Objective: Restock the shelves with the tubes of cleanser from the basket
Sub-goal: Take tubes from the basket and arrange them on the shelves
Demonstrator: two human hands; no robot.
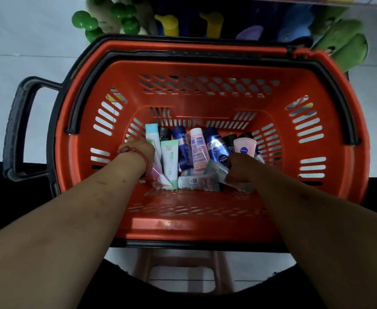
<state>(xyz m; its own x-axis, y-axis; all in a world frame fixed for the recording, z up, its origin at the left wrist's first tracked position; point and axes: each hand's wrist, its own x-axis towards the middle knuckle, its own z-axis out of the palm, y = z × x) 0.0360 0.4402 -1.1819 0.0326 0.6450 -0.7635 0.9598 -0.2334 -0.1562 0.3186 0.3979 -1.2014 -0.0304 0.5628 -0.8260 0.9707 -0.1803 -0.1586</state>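
two bare forearms reach from the near edge down into an orange basket (183, 228), which sits on a pink stool (218, 270) over a pale tiled floor.

at the far left, a black handle (20, 128) sticks out of the basket's side. just inside the left wall, the left grip (141, 148), with a red bracelet (134, 150) on the wrist, is pushed down against the leftmost tubes. its fingers are hidden, so i cannot tell whether it is apart or clamped on anything.

the tubes of cleanser lie crowded on the basket floor between the two hands. a white-and-green tube (169, 161) lies just right of the left hand. then comes a pink-and-white tube (197, 150), then a dark blue tube (218, 148), then a pink tube (244, 148). a pale tube (194, 181) lies crosswise on the near side of them.

the right grip (243, 168) is clamped on a pale green tube (215, 169), fingers curled round it, low among the others.

beyond the basket, on the far side, stand blurred shelf bottles: green caps (89, 23) at the left, yellow caps (167, 23), a purple cap (249, 32), and green ones (347, 43) at the right.
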